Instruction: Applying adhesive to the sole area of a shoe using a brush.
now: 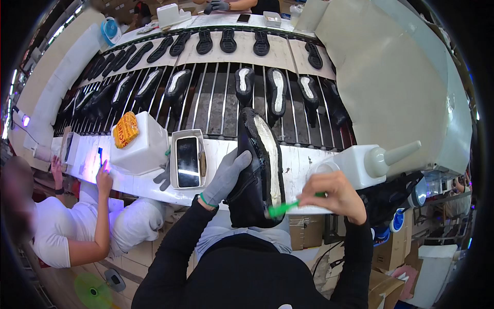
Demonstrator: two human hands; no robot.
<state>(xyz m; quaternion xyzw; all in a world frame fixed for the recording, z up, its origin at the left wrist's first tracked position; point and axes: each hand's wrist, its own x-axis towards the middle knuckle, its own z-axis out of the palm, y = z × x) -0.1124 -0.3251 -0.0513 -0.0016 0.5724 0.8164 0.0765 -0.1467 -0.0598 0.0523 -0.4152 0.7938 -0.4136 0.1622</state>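
My left hand (226,177), in a grey glove, grips a black boot upper (242,201) by its side, with its underside turned up. A long white strip (267,149) runs down the middle of that underside, and the dark border around it looks glossy. In my bare right hand (332,193) is a small green brush (283,208), like a toothbrush, its head at the lower end of the boot's underside. The fingers close round the brush's handle. A white squeeze bottle (360,165) with a long spout lies beside my right hand.
Black uppers with white strips (278,90) lie on a roller rack ahead, with black soles (228,41) on a shelf beyond. A box holding a phone (188,160) and a white container (141,147) stand left. A co-worker (67,221) sits left; another's gloved hand (220,6) is across.
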